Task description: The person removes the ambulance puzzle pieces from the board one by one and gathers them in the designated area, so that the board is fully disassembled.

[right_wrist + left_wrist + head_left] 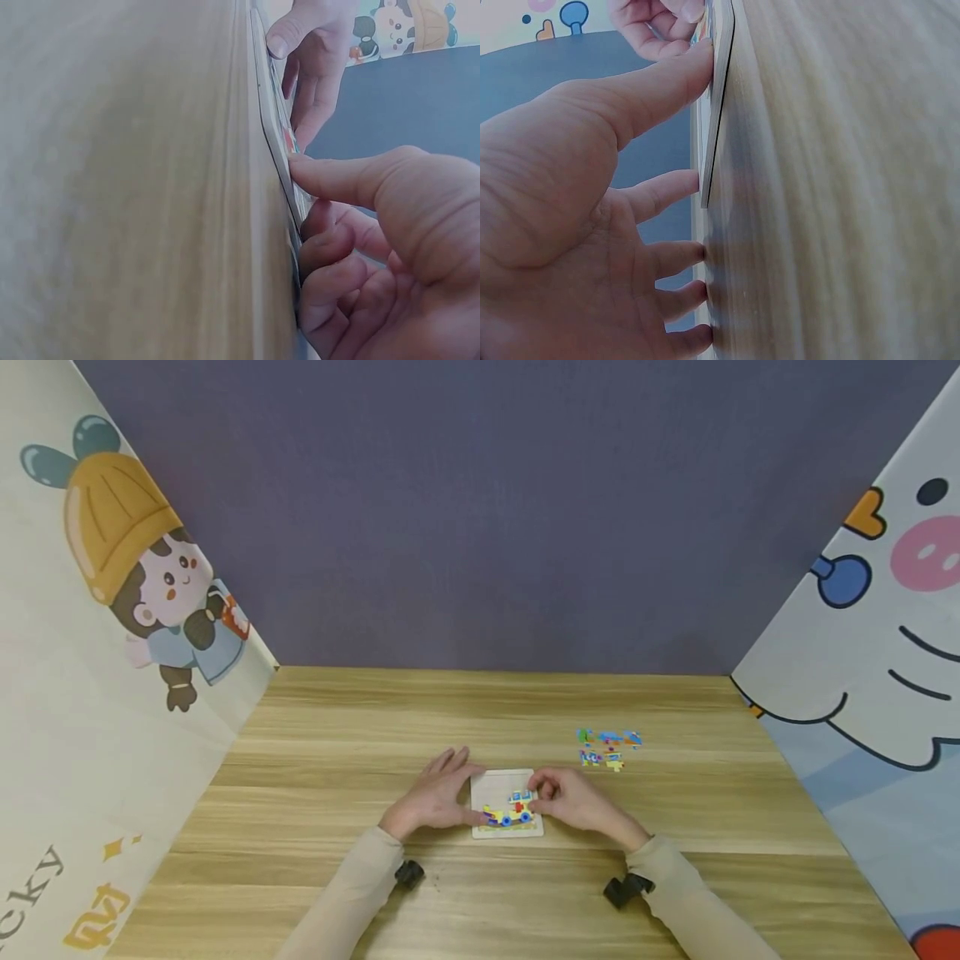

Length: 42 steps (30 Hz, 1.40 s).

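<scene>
A pale jigsaw board [491,781] lies flat on the table, its lower part filled with colourful pieces that form a yellow vehicle [517,810] with blue wheels. My left hand [442,797] is at the board's left side, thumb resting on its lower left part and the other fingers spread onto the table. At the right edge is my right hand [573,797]. Its thumb touches the board's face, while the other fingers curl beside the edge [330,262]. Whether those fingers pinch a piece or the edge is hidden.
Several loose jigsaw pieces [611,750] lie in two rough rows on the wooden table [337,718], beyond my right hand. A dark partition [480,527] stands along the back, with printed panels at both sides. Black wrist-worn devices [408,874] sit at both cuffs.
</scene>
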Motion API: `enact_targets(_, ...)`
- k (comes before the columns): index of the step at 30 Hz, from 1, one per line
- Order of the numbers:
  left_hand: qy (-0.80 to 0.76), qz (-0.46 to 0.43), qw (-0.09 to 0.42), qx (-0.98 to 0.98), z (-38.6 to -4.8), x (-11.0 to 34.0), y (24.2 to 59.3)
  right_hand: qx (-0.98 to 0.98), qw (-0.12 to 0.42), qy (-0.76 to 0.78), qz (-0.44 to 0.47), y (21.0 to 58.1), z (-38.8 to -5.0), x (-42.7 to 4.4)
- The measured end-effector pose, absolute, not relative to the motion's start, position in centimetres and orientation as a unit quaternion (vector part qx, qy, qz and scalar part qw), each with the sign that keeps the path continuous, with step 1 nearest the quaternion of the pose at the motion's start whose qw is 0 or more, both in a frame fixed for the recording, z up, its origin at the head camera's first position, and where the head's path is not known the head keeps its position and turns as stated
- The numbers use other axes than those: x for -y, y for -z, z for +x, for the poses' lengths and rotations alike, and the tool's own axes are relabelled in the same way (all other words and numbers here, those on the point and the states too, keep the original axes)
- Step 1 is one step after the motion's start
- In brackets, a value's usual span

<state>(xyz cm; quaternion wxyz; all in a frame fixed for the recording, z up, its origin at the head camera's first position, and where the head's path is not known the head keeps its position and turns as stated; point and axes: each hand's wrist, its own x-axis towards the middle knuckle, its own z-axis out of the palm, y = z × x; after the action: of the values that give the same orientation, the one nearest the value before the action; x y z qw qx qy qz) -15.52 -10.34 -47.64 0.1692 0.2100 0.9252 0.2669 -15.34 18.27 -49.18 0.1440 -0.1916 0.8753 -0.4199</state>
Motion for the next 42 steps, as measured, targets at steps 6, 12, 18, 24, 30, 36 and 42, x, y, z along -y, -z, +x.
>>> enact_targets(6,-0.265,0.213,0.171,-0.925,-15.5,10.3,47.8,-0.885,0.132,0.407,-0.184,49.1,-15.2,-18.2)
enact_targets(12,-0.268,0.210,0.172,-0.925,-15.5,10.3,47.7,-0.895,0.111,0.392,-0.181,49.0,-15.0,-18.1)
enact_targets(18,-0.271,0.209,0.171,-0.924,-15.5,10.3,47.6,-0.898,0.089,0.387,-0.192,49.1,-14.9,-18.0)
enact_targets(24,-0.277,0.208,0.170,-0.923,-15.5,10.4,47.5,-0.898,0.082,0.389,-0.189,49.1,-14.8,-18.0)
enact_targets(30,-0.276,0.209,0.170,-0.923,-15.5,10.4,47.6,-0.885,0.105,0.411,-0.193,49.3,-15.0,-18.1)
enact_targets(36,-0.276,0.209,0.170,-0.922,-15.6,10.4,47.8,-0.860,0.127,0.456,-0.189,49.9,-15.5,-18.5)
enact_targets(42,-0.274,0.209,0.169,-0.923,-15.6,10.4,47.7,-0.842,0.144,0.488,-0.178,50.2,-15.9,-18.8)
